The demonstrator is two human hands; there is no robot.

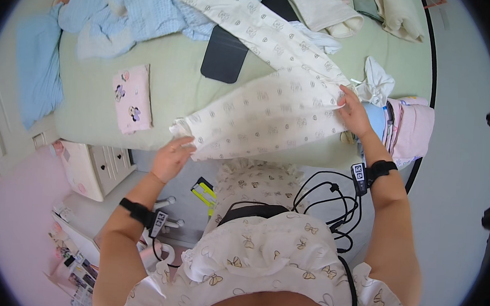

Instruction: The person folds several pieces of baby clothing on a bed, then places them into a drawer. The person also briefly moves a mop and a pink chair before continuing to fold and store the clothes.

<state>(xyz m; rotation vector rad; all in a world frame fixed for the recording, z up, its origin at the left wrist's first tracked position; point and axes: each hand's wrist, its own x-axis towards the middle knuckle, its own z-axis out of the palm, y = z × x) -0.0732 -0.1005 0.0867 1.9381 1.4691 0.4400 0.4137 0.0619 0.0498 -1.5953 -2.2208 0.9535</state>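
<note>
A pair of white children's trousers with a printed animal pattern [273, 108] is spread over the near edge of the bed. My left hand [174, 156] grips the cuff end of the nearer leg. At the other end, my right hand [353, 110] pinches the fabric near the waist. The second leg stretches away diagonally to the upper left, over a dark flat panel [225, 54]. To the left lies a folded pink garment [132, 98] with cartoon figures. Just right of my right hand sits a stack of folded clothes [408, 130].
A crumpled light-blue blanket [127, 12] lies across the far left of the green bed sheet [173, 79]. White cloth [377, 82] lies beside the stack, and folded cream clothes [397, 16] sit at the far right. Black cables [331, 197] hang near my right forearm. A white drawer cabinet [103, 168] stands lower left.
</note>
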